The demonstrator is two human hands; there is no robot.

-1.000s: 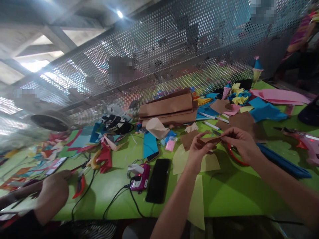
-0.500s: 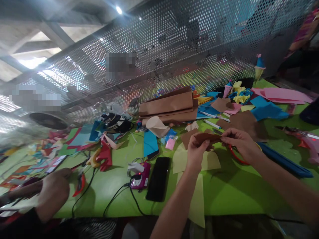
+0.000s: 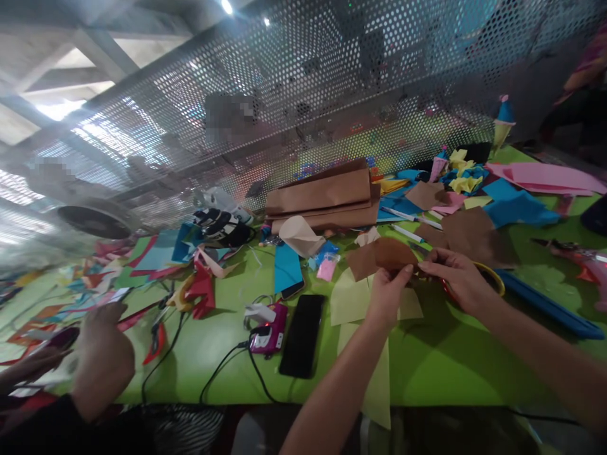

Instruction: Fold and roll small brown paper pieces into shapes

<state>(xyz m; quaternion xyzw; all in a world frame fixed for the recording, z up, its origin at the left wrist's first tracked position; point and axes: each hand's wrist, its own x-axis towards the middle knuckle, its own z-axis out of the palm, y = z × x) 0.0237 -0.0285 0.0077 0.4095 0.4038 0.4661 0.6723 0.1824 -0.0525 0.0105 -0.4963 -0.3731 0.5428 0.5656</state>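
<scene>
Thumb and fingers of my left hand (image 3: 389, 287) pinch the lower edge of a rounded brown paper piece (image 3: 393, 254). At its right edge is my right hand (image 3: 439, 272), with fingers closed together; what they hold is too small to make out. Scissors with a red and yellow handle (image 3: 492, 278) lie partly hidden behind my right hand. Under my hands are pale yellow paper pieces (image 3: 348, 300), and a square brown scrap (image 3: 361, 260) sits just left of the rounded piece.
A black phone (image 3: 302, 335) and a magenta power adapter (image 3: 272, 332) with cables lie left of my forearm. A blue tool (image 3: 552, 305) is at the right. Folded brown paper (image 3: 322, 193) stands behind. Another person's hand (image 3: 104, 341) is at the left.
My left hand has shifted right and turned, so the rounded brown piece now shows its flat face. The view has moved slightly.
</scene>
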